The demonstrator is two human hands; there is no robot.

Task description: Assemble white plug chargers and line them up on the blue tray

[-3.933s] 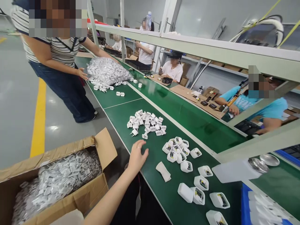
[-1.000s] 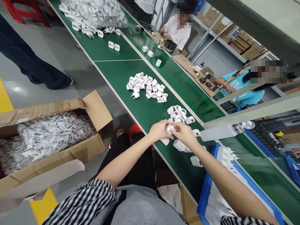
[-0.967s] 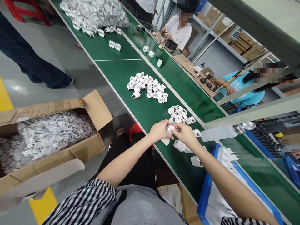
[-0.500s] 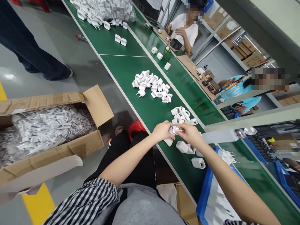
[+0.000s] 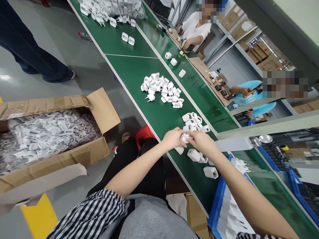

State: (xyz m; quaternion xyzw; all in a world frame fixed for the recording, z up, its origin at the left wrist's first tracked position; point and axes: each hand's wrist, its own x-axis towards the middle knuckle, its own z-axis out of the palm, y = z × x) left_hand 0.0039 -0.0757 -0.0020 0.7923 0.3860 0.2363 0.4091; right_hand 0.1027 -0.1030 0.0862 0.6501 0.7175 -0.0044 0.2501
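Observation:
Between my two hands, above the green bench, is a white charger housing (image 5: pixel 184 137). My left hand (image 5: pixel 173 138) is closed round its near side. My right hand (image 5: pixel 200 140) pinches its far end, and the fingers hide whatever part is there. Just beyond the hands lies a cluster of white charger housings (image 5: pixel 191 120), some with open ends showing parts inside. Nearer me are more housings (image 5: pixel 193 155), and one (image 5: pixel 210 172) lies apart on its side. Farther up the bench is a loose pile of white plug caps (image 5: pixel 159 87), some with pins showing.
A blue bin (image 5: pixel 216 207) of white plug pieces stands at the right, partly under my right forearm. On the left floor is an open carton (image 5: pixel 93 151) of bagged white parts. A metal post (image 5: pixel 233 144) juts over the bench. Two co-workers sit across a moving belt (image 5: pixel 199 88).
My hands stay at the same spot, with my right fingers closer over the housing's end. On the far belt, several white housings have shifted toward the right. The co-workers' hands have moved.

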